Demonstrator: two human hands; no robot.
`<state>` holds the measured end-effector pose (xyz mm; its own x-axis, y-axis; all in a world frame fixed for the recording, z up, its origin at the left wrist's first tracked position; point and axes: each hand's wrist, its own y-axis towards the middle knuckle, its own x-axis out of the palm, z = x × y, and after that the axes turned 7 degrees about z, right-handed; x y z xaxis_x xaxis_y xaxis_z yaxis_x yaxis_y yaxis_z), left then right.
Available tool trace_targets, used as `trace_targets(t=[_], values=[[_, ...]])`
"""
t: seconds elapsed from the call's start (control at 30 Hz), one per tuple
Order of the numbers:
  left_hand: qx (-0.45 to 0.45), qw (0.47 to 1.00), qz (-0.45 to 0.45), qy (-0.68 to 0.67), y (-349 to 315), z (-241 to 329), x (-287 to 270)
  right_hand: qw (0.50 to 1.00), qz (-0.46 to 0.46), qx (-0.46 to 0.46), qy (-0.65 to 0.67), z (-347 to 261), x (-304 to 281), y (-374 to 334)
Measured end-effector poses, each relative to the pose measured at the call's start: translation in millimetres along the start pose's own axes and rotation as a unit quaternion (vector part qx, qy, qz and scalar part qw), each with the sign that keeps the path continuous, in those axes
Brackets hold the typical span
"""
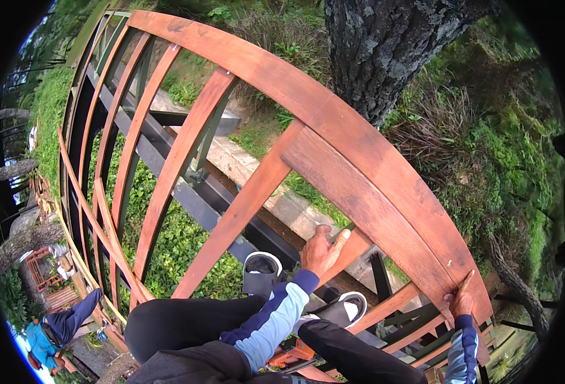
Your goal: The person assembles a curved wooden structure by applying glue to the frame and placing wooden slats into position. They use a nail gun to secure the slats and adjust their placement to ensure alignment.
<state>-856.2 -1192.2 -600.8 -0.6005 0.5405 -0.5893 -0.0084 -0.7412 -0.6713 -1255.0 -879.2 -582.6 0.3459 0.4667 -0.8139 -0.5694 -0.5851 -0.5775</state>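
Observation:
A reddish-brown wooden plank [359, 192] lies across the joists, along the inner side of a long outer board [250, 61]. My right hand [461, 301] grips the plank's near right end, one finger stretched over the seam with the outer board. My left hand [323, 251] is closed over a wooden joist [356, 246] near the plank's inner edge, its fingers bent and partly hidden. Between my legs, an orange and black tool [293, 354] is partly covered by my arm and leg.
Bare joists [186, 153] span open gaps above dark steel beams [209, 198] and green plants. Two loose wooden strips [106, 224] cross the joists at the left. A tree trunk [385, 57] stands just beyond the outer board. Another person [58, 333] is lower left.

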Motion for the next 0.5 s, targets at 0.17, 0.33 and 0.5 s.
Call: trace_targets(t=[0.17,0.33,0.5], values=[[-0.08,0.841,0.046,-0.533,62.4,20.2,-11.3,1.0,-0.007,0.013,-0.016,-6.7,-6.5,-3.3],[-0.019,0.737,0.054,-0.673,100.6,49.8,-11.4,0.996,0.029,0.001,-0.08,-27.3,-24.6,-1.3],[-0.072,0.661,0.044,-0.745,104.8,57.9,-12.2,0.958,0.251,-0.114,0.074,-112.9,-72.4,23.8]])
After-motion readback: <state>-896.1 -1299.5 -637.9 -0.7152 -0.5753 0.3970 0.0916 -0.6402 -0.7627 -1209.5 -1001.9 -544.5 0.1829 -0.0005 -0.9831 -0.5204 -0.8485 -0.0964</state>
